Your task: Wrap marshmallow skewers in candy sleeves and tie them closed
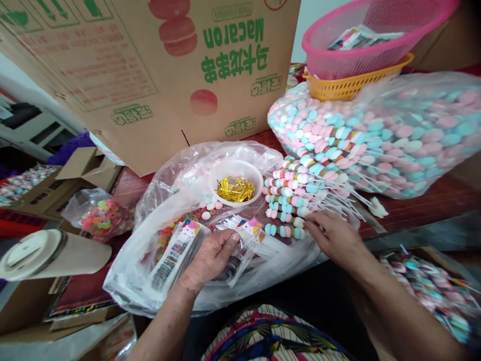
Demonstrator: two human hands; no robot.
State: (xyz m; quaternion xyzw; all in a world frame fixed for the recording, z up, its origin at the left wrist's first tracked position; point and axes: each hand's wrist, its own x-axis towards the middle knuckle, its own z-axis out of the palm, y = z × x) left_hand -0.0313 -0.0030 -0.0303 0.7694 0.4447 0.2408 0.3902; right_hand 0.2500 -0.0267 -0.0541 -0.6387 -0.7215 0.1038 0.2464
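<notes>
Between the thumb and fingers of my left hand (214, 253) is a clear printed plastic bag (242, 260), its top edge coloured with dots. My right hand (334, 238) has its fingertips closed at the stick end of a marshmallow skewer (283, 230), at the near edge of a pile. Pink, blue and white pieces are threaded on these skewers (289, 188), their white sticks pointing right. More printed bags (176, 255) lie left of my left hand. White sticks (268, 245) lie between my hands.
A white bowl (256, 175) holds gold twist ties (235, 190). Behind stands a large cardboard box (169, 100). A big bag of marshmallows (406, 135) lies at right, near stacked pink (315, 55) and yellow baskets (338, 90). A lidded cup (82, 254) and a bag of gummy rings (107, 215) are at left.
</notes>
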